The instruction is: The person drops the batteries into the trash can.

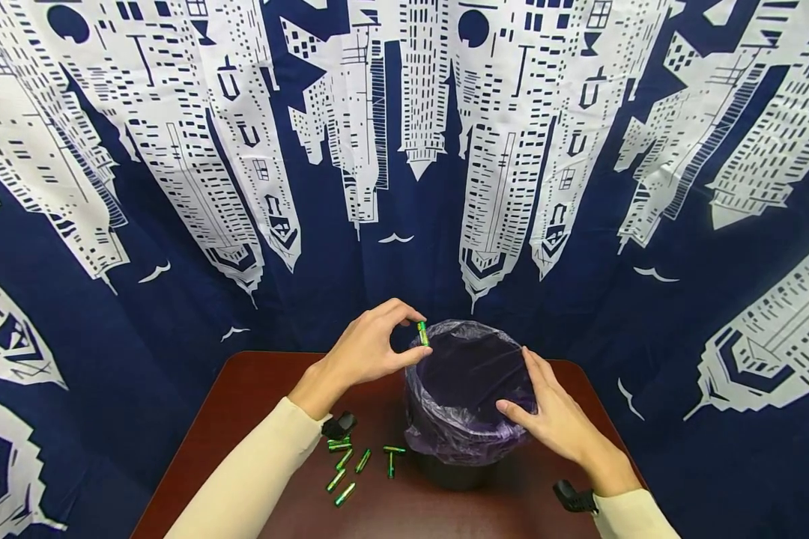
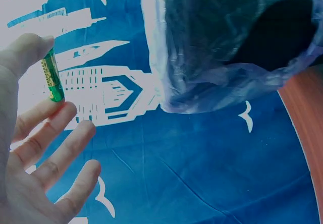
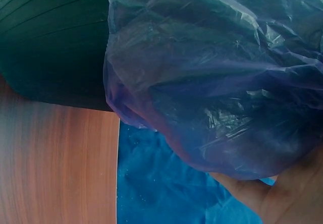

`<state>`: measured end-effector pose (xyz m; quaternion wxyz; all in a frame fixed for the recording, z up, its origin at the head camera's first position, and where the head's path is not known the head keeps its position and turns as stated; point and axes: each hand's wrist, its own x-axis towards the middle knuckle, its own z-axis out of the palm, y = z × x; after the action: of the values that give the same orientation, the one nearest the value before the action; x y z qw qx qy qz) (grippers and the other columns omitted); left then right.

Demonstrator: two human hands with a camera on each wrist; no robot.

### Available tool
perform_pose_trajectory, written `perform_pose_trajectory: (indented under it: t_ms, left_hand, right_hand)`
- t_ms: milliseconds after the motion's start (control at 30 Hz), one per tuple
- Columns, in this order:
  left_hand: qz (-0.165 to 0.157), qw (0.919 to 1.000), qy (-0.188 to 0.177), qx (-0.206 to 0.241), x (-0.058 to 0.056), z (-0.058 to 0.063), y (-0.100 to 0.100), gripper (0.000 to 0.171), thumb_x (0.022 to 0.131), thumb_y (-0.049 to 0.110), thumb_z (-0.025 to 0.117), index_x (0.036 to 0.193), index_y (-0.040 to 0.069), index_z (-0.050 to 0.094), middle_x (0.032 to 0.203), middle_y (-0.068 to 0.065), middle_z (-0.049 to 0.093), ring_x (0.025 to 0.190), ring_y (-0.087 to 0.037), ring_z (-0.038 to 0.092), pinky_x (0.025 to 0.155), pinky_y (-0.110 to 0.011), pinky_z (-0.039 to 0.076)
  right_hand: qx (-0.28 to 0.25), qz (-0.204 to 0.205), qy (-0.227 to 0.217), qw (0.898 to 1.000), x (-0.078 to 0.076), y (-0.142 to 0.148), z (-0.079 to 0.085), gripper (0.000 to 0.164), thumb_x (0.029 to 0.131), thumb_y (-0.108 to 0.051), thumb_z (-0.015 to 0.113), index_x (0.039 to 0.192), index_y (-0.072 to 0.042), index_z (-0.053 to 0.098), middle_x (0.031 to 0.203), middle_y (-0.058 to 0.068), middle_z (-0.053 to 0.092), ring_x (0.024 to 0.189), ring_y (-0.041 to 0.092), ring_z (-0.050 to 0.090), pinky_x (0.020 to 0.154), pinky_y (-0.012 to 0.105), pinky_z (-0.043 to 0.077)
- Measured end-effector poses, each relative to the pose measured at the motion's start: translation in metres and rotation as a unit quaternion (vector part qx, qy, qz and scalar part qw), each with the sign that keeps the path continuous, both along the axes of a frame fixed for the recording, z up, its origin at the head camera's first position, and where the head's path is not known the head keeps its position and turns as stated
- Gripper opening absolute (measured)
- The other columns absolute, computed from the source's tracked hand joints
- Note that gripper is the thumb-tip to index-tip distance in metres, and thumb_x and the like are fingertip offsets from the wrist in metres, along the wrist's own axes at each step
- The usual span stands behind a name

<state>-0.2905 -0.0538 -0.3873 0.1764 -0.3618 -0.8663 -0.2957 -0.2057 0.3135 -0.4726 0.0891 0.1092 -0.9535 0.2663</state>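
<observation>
My left hand (image 1: 367, 348) pinches a small green and gold battery (image 1: 422, 334) between thumb and fingertip, at the left rim of a lined trash bin. The left wrist view has the battery (image 2: 53, 75) held end to end, the other fingers spread loosely. My right hand (image 1: 558, 421) rests against the bin's right side, fingers extended along the rim and thumb over the opening. A translucent purple bag (image 1: 455, 442) lines the dark trash bin (image 1: 455, 474) and folds down outside it. In the right wrist view, the bag (image 3: 217, 98) hides most of that hand.
Several more green batteries (image 1: 363, 460) lie on the reddish-brown table (image 1: 270, 479), left of the bin and below the left forearm. Behind the table hangs a navy cloth (image 1: 350, 277) printed with white buildings and birds. Dark wrist cameras (image 1: 573, 497) are strapped to both wrists.
</observation>
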Motion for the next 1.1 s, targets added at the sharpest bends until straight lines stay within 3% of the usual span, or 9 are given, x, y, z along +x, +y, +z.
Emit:
perform_pose_trajectory:
  t_ms: [167,467,700,1100]
  left_hand:
    - [0.003,0.9990,-0.037,-0.027,-0.009,0.013,0.016,0.048,0.098,0.048,0.094,0.137,0.022,0.081,0.134,0.000,0.078,0.125,-0.020,0.076,0.099,-0.044,0.068]
    - [0.003,0.9972,-0.049,-0.056,-0.022,0.027,0.049,0.049,0.101,0.053,0.089,0.137,0.022,0.081,0.129,0.000,0.078,0.119,-0.023,0.077,0.100,-0.042,0.065]
    - [0.007,0.9957,-0.050,-0.077,-0.027,0.030,0.069,0.051,0.102,0.055,0.088,0.140,0.023,0.079,0.133,0.000,0.077,0.108,-0.018,0.071,0.097,-0.041,0.064]
    - [0.012,0.9945,-0.055,-0.089,-0.031,0.036,0.085,0.053,0.103,0.054,0.088,0.143,0.022,0.078,0.139,-0.003,0.076,0.109,-0.021,0.075,0.096,-0.043,0.066]
  right_hand:
    - [0.004,0.003,0.005,1.000,-0.002,0.002,0.001,0.115,0.105,-0.062,0.077,0.187,-0.009,0.016,0.190,0.026,0.026,0.160,0.063,0.052,0.119,0.087,0.049]
    - [0.011,-0.002,0.006,1.000,-0.001,0.002,0.001,0.115,0.106,-0.063,0.077,0.187,-0.009,0.016,0.189,0.025,0.028,0.155,0.063,0.057,0.114,0.087,0.052]
    - [0.015,-0.006,0.001,1.000,-0.001,0.002,0.000,0.114,0.107,-0.064,0.075,0.187,-0.009,0.017,0.190,0.025,0.027,0.156,0.062,0.057,0.114,0.087,0.052]
    - [0.017,-0.006,-0.003,1.000,-0.001,0.000,0.000,0.114,0.106,-0.065,0.075,0.187,-0.010,0.016,0.190,0.025,0.026,0.154,0.062,0.059,0.111,0.088,0.053]
